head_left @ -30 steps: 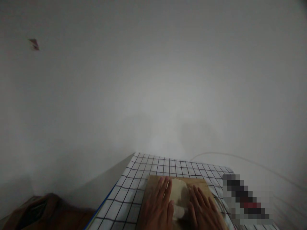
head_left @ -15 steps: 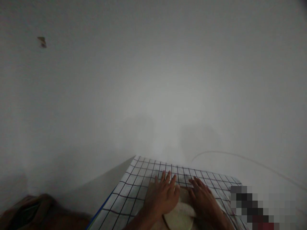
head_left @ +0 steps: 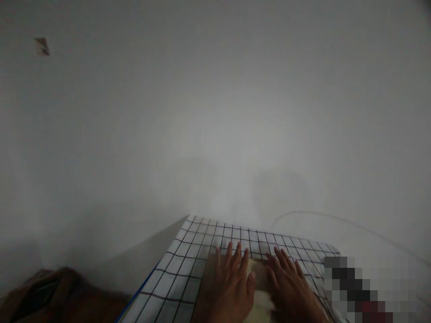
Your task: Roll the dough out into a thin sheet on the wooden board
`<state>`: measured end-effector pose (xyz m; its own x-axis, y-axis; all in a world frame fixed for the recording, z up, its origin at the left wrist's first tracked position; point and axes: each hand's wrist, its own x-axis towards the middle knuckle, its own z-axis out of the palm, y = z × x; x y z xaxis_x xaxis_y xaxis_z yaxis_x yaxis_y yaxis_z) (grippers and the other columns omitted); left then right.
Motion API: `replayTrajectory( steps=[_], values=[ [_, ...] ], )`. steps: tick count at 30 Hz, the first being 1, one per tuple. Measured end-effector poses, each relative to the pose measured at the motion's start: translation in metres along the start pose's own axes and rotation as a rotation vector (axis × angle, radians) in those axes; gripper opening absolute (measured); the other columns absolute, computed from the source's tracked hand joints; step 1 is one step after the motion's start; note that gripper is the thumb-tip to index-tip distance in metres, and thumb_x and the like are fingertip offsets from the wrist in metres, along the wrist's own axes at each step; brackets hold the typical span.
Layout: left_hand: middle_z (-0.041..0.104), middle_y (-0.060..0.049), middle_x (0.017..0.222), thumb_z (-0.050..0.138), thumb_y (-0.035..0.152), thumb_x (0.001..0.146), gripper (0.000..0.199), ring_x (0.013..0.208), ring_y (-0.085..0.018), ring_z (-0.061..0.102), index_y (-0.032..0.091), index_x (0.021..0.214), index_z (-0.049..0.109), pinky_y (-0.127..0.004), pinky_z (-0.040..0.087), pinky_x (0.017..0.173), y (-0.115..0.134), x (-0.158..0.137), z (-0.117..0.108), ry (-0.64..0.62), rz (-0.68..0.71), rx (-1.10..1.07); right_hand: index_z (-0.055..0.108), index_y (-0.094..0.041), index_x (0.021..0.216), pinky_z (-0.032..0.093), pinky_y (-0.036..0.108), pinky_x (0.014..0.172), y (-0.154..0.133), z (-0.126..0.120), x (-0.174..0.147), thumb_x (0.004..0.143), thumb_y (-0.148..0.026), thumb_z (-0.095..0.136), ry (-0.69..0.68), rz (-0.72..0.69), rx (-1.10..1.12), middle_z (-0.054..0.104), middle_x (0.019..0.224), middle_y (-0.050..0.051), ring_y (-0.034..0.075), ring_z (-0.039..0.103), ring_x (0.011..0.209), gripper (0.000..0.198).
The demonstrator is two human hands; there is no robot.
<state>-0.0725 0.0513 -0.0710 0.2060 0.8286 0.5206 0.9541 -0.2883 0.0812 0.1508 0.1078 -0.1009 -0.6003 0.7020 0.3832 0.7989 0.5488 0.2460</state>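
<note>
My left hand (head_left: 235,285) lies palm down with its fingers spread, over a flat brown sheet or board (head_left: 204,287) whose material I cannot make out. To its right my right hand (head_left: 291,282) is also flat and open, fingers pointing to the far side. Between the two hands shows a pale cream flat piece (head_left: 261,300), partly covered by them. The brown sheet rests on a white tablecloth (head_left: 175,269) with a black grid. The picture is dim, and the lower frame edge cuts off the near part of the sheet.
A pale wall (head_left: 215,112) rises behind the table's far edge, with a small brown patch (head_left: 42,46) at upper left. A brown object with a dark panel (head_left: 40,294) stands low at the left. A pixelated area covers the right side.
My left hand has come a little nearer and now hides more of the cream piece. The right hand's fingers have spread slightly. The view has shifted a little.
</note>
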Motion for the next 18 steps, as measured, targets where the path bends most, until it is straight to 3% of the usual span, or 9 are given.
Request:
replayTrajectory(
  steps=[5,11,15,18],
  values=[
    [0.04,-0.007,0.155,0.041,0.042,0.1,0.054,0.141,-0.034,0.04,0.026,0.152,0.038,-0.059,0.038,0.112,0.007,-0.019,0.001,0.17,0.064,0.098,0.056,-0.026,0.14,0.04,0.06,0.107,-0.013,-0.021,-0.011,0.097,-0.03,0.039,-0.046,0.139,0.072,0.045,0.153,0.009,0.035,0.038,0.141,0.046],
    [0.041,-0.006,0.155,0.046,0.041,0.098,0.066,0.141,-0.032,0.041,0.025,0.158,0.021,-0.052,0.04,0.113,0.005,-0.044,0.015,0.29,0.189,0.11,0.052,-0.033,0.143,0.044,0.056,0.104,-0.024,-0.015,-0.034,0.096,-0.035,0.041,0.009,0.168,0.102,0.047,0.15,0.005,0.033,0.046,0.137,0.048],
    [0.042,-0.006,0.154,0.045,0.04,0.098,0.065,0.139,-0.032,0.044,0.025,0.157,0.022,-0.05,0.043,0.111,0.002,-0.061,0.02,0.233,0.262,0.099,0.049,-0.034,0.146,0.044,0.049,0.103,-0.027,-0.021,-0.052,0.099,-0.037,0.039,0.077,0.137,0.116,0.049,0.15,0.004,0.03,0.048,0.135,0.048],
    [0.049,-0.003,0.15,0.047,0.041,0.097,0.057,0.133,-0.029,0.052,0.03,0.152,0.036,-0.044,0.049,0.106,0.0,-0.065,0.011,0.076,0.287,-0.031,0.057,-0.032,0.137,0.046,0.042,0.099,-0.029,-0.033,-0.059,0.1,-0.039,0.041,0.174,0.114,0.172,0.061,0.139,0.005,0.027,0.057,0.124,0.042]
  ],
)
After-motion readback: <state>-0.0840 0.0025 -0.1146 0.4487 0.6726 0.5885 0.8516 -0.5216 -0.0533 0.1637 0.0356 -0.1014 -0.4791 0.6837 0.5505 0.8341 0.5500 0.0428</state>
